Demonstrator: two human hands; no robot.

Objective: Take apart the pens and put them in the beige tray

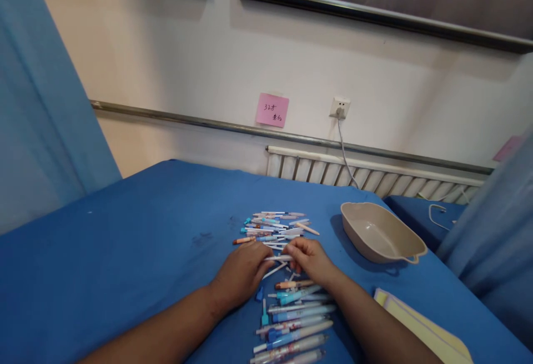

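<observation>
Between my two hands a thin white stick, like a pen refill point(278, 258), lies level above the blue cloth. My left hand point(244, 269) closes on its left end, and the fingers of my right hand point(310, 258) pinch its right end. Just beyond my hands is a loose pile of pens and pen parts point(272, 225), some white, some blue, some orange. Nearer to me, between my forearms, a row of assembled-looking pens point(295, 315) lies side by side. My fingers partly cover a few thin white pieces beneath them.
A beige plastic basin point(383, 233) stands to the right on the blue-covered table point(137, 247). A folded yellow cloth point(425, 325) lies beside my right forearm. Behind are a radiator point(316, 166), a wall socket with a cord point(340, 108) and blue curtains point(45, 103).
</observation>
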